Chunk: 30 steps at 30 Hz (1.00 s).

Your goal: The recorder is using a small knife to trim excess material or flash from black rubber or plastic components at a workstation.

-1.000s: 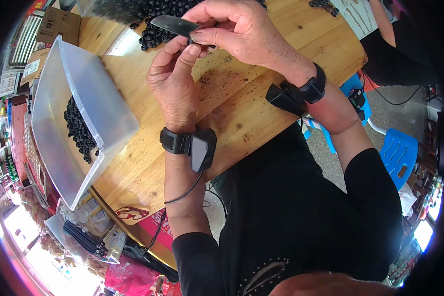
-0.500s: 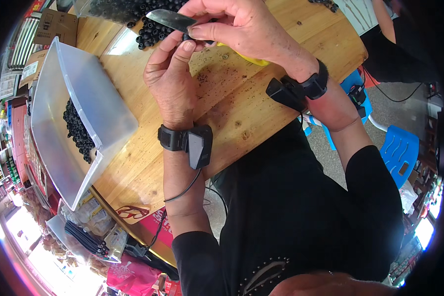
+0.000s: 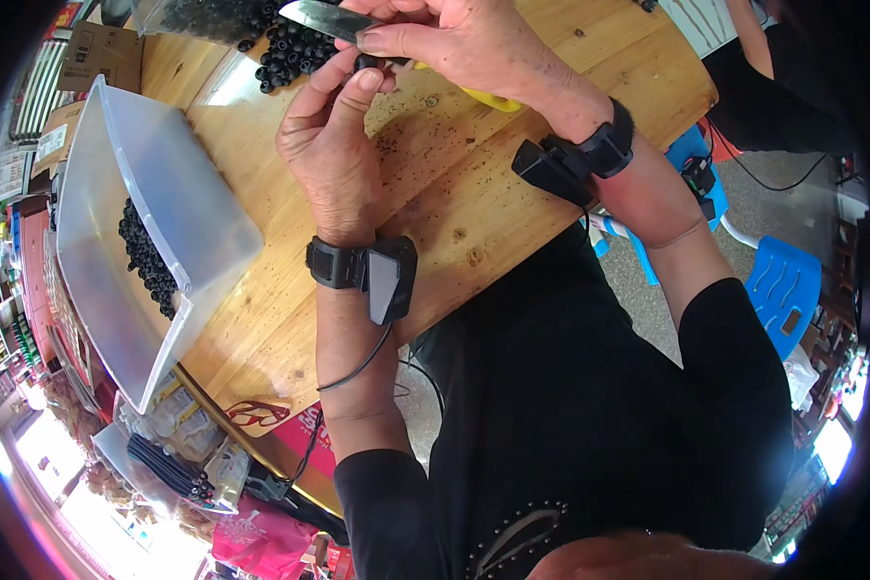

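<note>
My right hand grips a small knife; its blade points left and its handle is mostly hidden in the fingers. My left hand pinches a small round black part between thumb and fingers, just below the knife. The two hands are close together over the wooden table. Behind them lies a heap of black ring-like parts, partly covered by the hands. A yellow looped handle shows under my right hand; the rest of it is hidden.
On the left, a translucent plastic bin holds a pile of small black parts. Dark crumbs dot the tabletop. Cardboard boxes stand beyond the bin. A blue stool is at the right, near another person's arm. Cables hang from my wrist devices.
Both hands have shifted slightly left. The black part between my left fingertips shows more clearly, and the knife blade has moved up and left of it.
</note>
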Each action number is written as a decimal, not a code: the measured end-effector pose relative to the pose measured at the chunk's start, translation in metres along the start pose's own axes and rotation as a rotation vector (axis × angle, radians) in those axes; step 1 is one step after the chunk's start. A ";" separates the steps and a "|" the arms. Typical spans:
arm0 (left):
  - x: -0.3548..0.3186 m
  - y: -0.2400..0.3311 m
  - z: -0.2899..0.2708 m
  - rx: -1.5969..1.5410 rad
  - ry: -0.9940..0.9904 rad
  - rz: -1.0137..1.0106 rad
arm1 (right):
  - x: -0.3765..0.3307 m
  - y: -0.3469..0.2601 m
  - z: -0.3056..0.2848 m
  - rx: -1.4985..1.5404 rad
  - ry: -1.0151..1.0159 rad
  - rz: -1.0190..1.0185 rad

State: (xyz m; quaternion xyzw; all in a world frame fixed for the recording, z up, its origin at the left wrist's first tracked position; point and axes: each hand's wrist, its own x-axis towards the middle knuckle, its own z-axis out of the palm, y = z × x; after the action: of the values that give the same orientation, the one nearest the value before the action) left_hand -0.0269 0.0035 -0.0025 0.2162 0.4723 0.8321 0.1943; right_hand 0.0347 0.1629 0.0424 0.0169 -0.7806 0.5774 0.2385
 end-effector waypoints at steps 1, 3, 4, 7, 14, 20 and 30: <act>0.002 -0.002 -0.005 0.018 -0.010 0.007 | 0.000 0.000 -0.001 0.057 -0.022 0.010; 0.004 -0.004 -0.011 0.028 -0.019 0.015 | 0.000 -0.001 0.000 0.062 -0.051 -0.020; 0.005 -0.004 -0.013 0.020 -0.020 0.016 | -0.001 -0.002 0.001 0.065 -0.067 -0.035; 0.004 -0.003 -0.011 0.052 -0.008 0.001 | -0.004 -0.005 0.001 -0.049 -0.033 -0.096; -0.001 -0.001 -0.005 0.095 -0.050 0.012 | -0.002 -0.009 0.002 -0.084 0.014 -0.019; 0.000 -0.001 -0.003 -0.079 -0.080 -0.034 | 0.001 -0.006 0.002 -0.017 0.047 0.032; 0.003 -0.001 -0.007 -0.224 -0.147 -0.050 | 0.000 -0.010 0.000 0.388 -0.031 0.165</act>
State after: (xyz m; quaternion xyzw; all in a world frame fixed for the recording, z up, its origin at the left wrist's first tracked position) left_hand -0.0332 0.0006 -0.0062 0.2416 0.3664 0.8564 0.2721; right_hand 0.0378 0.1592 0.0510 0.0078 -0.6571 0.7342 0.1706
